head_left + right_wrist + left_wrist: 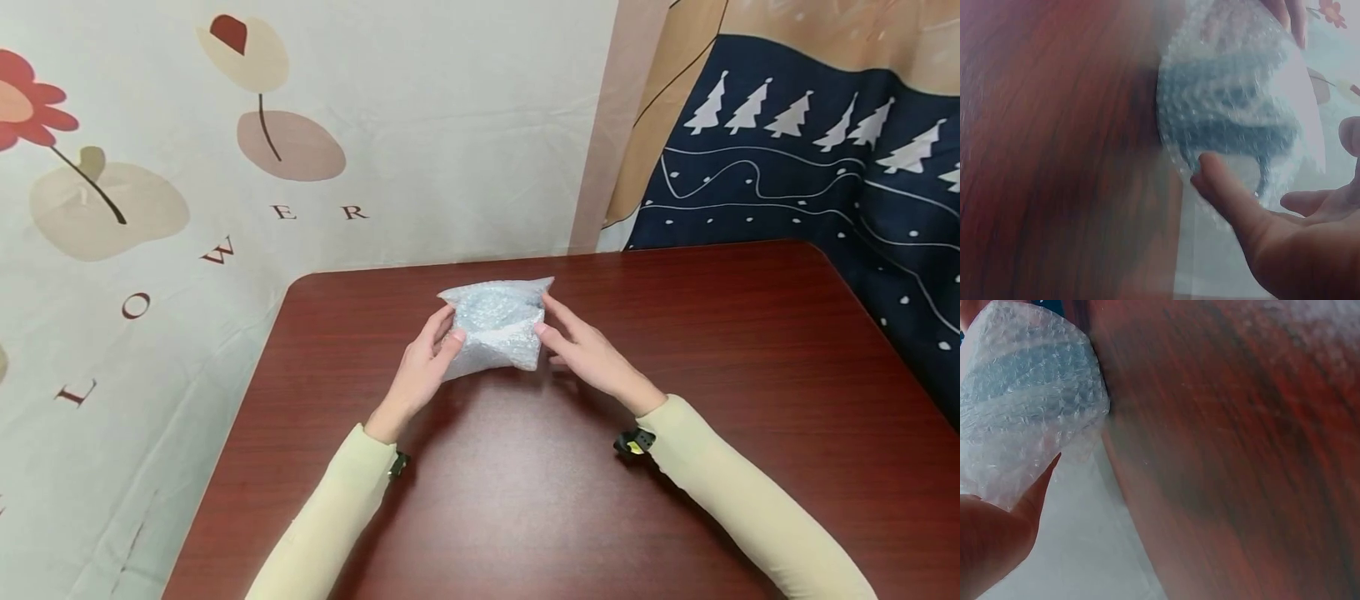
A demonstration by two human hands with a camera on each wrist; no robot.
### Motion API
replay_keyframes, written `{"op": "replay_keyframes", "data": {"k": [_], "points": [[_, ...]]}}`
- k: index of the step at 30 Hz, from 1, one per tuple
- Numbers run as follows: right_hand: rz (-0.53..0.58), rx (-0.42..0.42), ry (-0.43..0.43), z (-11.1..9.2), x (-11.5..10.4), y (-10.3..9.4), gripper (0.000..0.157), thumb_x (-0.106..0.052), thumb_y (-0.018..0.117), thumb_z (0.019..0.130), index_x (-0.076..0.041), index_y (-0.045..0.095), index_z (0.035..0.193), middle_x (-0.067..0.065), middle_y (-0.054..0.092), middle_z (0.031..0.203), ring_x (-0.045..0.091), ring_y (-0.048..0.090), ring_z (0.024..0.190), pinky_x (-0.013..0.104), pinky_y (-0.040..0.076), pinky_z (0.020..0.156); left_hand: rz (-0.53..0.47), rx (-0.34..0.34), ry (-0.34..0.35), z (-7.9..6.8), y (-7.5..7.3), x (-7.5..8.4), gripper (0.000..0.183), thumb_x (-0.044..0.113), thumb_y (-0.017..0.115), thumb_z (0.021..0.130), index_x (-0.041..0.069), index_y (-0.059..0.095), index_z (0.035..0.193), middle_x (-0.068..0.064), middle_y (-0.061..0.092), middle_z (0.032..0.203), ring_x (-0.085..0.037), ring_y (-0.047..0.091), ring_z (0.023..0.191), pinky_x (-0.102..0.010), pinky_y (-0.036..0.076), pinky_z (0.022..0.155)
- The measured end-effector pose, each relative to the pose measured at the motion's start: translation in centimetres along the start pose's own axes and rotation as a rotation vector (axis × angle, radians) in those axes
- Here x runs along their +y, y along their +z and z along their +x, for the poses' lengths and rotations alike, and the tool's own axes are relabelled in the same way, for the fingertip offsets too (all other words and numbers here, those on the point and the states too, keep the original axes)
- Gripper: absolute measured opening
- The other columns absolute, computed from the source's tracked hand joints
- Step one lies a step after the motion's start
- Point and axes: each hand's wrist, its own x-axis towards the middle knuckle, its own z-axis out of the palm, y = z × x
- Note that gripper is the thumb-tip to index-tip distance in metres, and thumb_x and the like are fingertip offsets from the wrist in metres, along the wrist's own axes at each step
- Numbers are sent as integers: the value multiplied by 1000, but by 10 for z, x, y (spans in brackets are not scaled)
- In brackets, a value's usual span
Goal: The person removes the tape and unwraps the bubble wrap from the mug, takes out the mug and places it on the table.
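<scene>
Bubble-wrap package (495, 325) sits between left hand (420, 364), pinching its edge, and right hand (592, 352), touching with fingers (564, 315) loosely spread.

here they come, two long plain sleeves, the left sleeve (330, 521) and the right sleeve (750, 492), both pale yellow, snug right to the wrist! under the right cuff, a small black gadget (634, 442) flashing bright yellow; at the left, a dark wristband (398, 464) peeks out. both hands bare!
</scene>
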Motion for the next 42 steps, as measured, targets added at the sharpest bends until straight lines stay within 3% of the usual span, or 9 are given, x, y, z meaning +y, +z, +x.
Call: {"op": "replay_keyframes", "data": {"k": [2,9,12,19,28,35,42], "points": [[31,-6,0,2,0,3,70,-48,51,107,-25,22,167,9,26,169,37,70,113,51,55,98,-2,2,3,0,1,0,58,34,56,108,14,39,160,-18,46,158,-37,56,134,-49,44,111],[52,3,-22,5,1,5,63,-39,55,108,-22,31,165,10,31,167,33,67,118,44,59,90,-20,0,3,-3,5,0,58,32,61,106,16,42,158,-18,48,155,-37,59,130,-49,48,107],[40,12,-20,5,2,4,63,-39,56,108,-22,34,164,11,35,165,29,70,112,41,60,87,-44,-3,0,-4,8,1,59,30,63,105,15,42,158,-19,48,155,-38,59,131,-50,49,107],[49,23,-20,1,6,-4,60,-36,58,107,-21,38,162,14,40,162,26,72,102,42,61,85,-82,-23,-21,-7,17,5,59,30,65,104,17,43,157,-16,50,154,-36,65,123,-50,53,100],[33,-6,-1,-9,10,-20,60,-35,59,107,-19,39,162,17,42,160,26,72,101,37,61,84,-31,-52,42,-10,28,10,57,23,70,100,14,45,150,-19,53,145,-33,69,117,-49,56,94],[34,-35,10,-11,13,-28,61,-39,59,106,-21,40,161,16,47,156,27,72,104,38,61,84,29,-20,62,-8,34,8,51,25,73,97,16,51,142,-16,58,135,-30,71,109,-47,59,86],[53,-55,-1,-13,15,-32,60,-32,58,107,-16,38,162,21,47,154,28,72,103,38,62,84,69,3,77,-4,36,6,47,27,76,96,16,53,136,-13,62,128,-25,73,102,-44,59,82]]}}
